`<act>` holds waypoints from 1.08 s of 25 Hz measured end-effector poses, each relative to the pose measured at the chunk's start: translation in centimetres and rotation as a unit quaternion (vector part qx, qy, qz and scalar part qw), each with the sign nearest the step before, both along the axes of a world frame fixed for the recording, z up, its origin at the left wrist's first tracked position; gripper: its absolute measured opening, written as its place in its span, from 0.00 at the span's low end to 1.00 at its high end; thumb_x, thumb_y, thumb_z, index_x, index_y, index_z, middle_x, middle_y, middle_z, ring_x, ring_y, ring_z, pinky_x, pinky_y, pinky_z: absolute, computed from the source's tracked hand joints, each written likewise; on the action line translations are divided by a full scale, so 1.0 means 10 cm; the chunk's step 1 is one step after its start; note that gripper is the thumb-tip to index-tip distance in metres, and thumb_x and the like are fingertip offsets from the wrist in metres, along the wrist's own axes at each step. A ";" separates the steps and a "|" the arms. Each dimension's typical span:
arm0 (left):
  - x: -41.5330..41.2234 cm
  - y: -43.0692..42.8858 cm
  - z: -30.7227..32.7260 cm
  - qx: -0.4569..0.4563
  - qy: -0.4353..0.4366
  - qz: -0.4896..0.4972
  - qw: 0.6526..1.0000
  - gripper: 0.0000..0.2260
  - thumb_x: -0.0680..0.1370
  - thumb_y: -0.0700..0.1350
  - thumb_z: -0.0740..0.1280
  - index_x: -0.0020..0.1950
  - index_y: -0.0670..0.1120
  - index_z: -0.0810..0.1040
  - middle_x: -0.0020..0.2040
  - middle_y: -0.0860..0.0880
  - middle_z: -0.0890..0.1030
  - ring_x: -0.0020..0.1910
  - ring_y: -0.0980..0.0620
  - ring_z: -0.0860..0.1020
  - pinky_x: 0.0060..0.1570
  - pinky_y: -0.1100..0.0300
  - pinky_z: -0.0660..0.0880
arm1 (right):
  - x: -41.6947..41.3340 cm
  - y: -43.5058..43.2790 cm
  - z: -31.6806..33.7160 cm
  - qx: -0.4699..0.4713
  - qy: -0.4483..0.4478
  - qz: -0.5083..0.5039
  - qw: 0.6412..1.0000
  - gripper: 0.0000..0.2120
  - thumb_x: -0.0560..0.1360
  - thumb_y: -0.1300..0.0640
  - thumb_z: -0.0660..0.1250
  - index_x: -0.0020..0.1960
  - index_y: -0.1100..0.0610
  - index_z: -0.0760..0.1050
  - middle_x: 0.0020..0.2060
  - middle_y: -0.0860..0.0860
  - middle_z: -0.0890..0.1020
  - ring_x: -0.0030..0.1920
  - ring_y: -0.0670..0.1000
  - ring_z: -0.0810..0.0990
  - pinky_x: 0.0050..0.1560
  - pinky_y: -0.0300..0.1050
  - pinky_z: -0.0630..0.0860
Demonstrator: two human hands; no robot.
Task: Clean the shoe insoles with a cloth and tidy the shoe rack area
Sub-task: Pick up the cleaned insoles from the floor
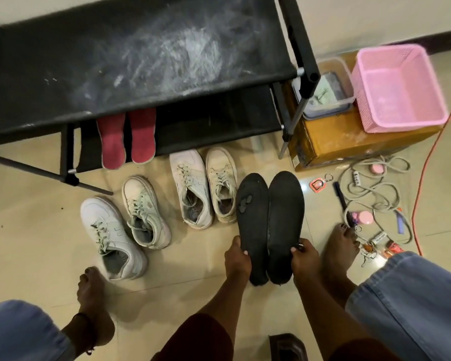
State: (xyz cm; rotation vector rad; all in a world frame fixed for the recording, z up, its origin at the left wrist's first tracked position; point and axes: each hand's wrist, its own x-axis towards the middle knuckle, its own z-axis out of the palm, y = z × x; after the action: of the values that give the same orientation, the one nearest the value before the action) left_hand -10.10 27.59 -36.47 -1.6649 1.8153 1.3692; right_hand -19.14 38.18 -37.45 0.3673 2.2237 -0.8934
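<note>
Left hand (237, 259) grips the left black insole (252, 225), right hand (305, 259) the right black insole (286, 220)
Insoles side by side, perhaps touching along inner edges, heel ends held

Two black insoles (253, 230) side by side; red insoles (141, 136) on rack (141, 61)

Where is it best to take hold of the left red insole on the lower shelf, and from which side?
Pinch the left red insole at its near end, from the front: that end overhangs the lower shelf, while the upper shelf covers its far end.
</note>
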 end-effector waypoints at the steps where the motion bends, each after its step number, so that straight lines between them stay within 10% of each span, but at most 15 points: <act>1: 0.03 -0.05 0.09 -0.007 0.016 0.011 1.000 0.17 0.79 0.36 0.58 0.68 0.45 0.68 0.63 0.43 0.76 0.61 0.44 0.75 0.60 0.56 0.71 | 0.00 -0.05 0.09 -0.014 0.013 0.003 1.000 0.12 0.80 0.63 0.56 0.60 0.61 0.73 0.52 0.58 0.79 0.50 0.56 0.76 0.57 0.50 0.72; 12: -0.37 -1.71 0.92 -0.175 0.128 0.069 0.974 0.18 0.77 0.35 0.63 0.67 0.41 0.71 0.61 0.40 0.78 0.60 0.41 0.75 0.57 0.56 0.70 | -0.71 -1.53 0.99 -0.141 0.121 0.127 0.974 0.11 0.76 0.66 0.63 0.58 0.64 0.74 0.53 0.57 0.79 0.56 0.57 0.76 0.61 0.51 0.71; 27: -1.13 -2.90 0.77 -0.196 0.031 -0.014 0.980 0.15 0.77 0.36 0.61 0.65 0.38 0.72 0.61 0.38 0.76 0.60 0.40 0.76 0.58 0.51 0.75 | -1.59 -2.78 0.95 0.013 0.197 0.306 0.931 0.14 0.73 0.67 0.61 0.57 0.71 0.73 0.55 0.68 0.77 0.59 0.66 0.74 0.60 0.56 0.73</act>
State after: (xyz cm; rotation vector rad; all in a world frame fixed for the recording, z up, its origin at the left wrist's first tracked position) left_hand -21.43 -1.39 -28.77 -1.7864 2.2489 1.1126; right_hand -35.06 10.38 -27.94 -0.5252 2.4819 -0.6248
